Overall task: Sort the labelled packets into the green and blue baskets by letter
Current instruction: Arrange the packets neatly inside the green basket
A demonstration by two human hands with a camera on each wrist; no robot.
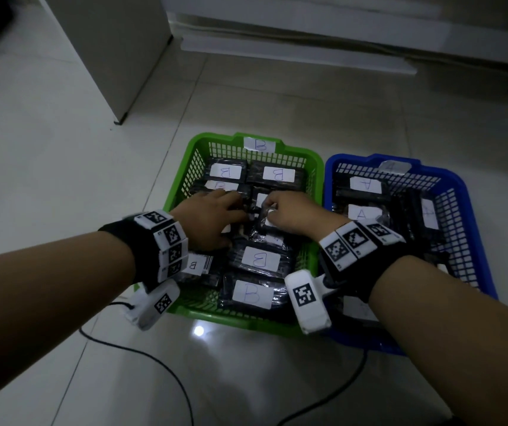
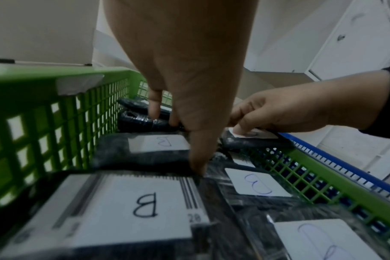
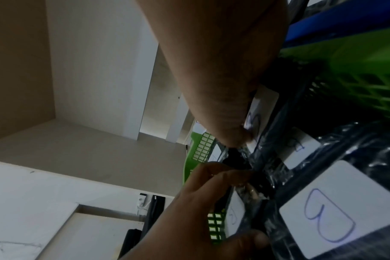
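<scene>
The green basket (image 1: 185, 155) carries a B tag and holds several black packets with white B labels, such as one B packet (image 1: 260, 259). To its right, the blue basket (image 1: 474, 210) carries an A tag and holds A packets (image 1: 365, 184). Both hands are inside the green basket at its middle. My right hand (image 1: 272, 213) pinches a tilted black packet (image 1: 263, 230), with the thumb on its white label; the letter is hidden. My left hand (image 1: 231, 216) curls over a neighbouring black packet (image 2: 145, 151), its thumb (image 2: 198, 163) pressed down at that packet's edge.
The baskets stand side by side on a pale tiled floor. A black cable (image 1: 154, 358) runs across the floor in front of them. A white cabinet (image 1: 108, 56) stands at the back left, and low furniture (image 1: 308, 41) lines the back.
</scene>
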